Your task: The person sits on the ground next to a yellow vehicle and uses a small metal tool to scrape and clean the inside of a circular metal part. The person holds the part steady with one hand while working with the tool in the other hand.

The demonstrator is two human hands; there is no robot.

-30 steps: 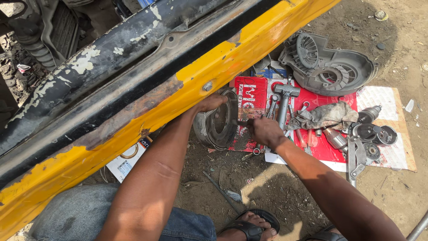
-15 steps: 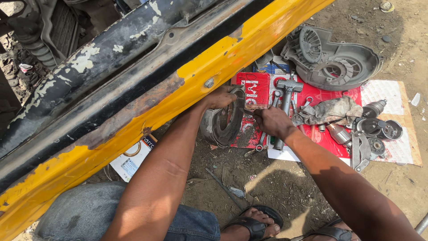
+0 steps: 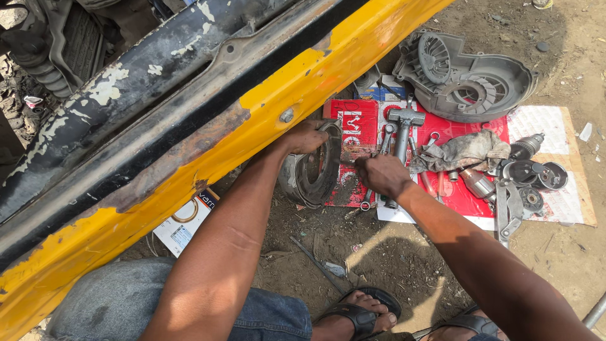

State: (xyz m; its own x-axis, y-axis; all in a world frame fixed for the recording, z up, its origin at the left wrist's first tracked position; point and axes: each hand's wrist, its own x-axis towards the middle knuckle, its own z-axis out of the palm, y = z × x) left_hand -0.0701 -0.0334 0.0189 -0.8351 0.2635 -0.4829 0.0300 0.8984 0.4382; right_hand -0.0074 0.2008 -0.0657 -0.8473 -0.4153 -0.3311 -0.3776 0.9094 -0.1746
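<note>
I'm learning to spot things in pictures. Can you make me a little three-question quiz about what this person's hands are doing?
1. True or false: the left hand grips the rim of the round metal drum.
2. What lies on the red sheet just beyond the right hand? A) hammer B) saw C) paintbrush
3. Fill in: the big grey metal cover lies at the far edge of the sheet, on the ____ ground.

Key: 1 true; 2 A, the hammer; 3 dirt.
</note>
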